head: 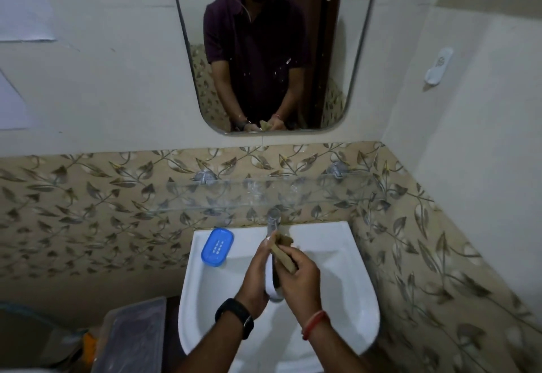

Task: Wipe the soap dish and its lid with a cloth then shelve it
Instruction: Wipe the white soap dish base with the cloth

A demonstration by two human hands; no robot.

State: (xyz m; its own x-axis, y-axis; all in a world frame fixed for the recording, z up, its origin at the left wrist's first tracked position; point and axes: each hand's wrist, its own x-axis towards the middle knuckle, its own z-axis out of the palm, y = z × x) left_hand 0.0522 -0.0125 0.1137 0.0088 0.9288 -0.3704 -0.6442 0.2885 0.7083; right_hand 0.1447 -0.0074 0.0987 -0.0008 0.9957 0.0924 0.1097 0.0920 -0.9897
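The blue soap dish (217, 246) lies on the left rim of the white basin (346, 284), its slotted face up. Over the basin's middle my left hand (258, 276) grips the pale, see-through lid (271, 280), held on edge. My right hand (299, 278) holds a tan cloth (283, 251) against the lid's right side. The cloth's upper end sticks out above both hands. Much of the lid is hidden between my palms.
A clear glass shelf (264, 196) runs along the leaf-patterned tiles just above the tap (274, 221). A mirror (272, 50) hangs above it. A grey lidded bin (132, 337) stands left of the basin. A white hook (438, 69) is on the right wall.
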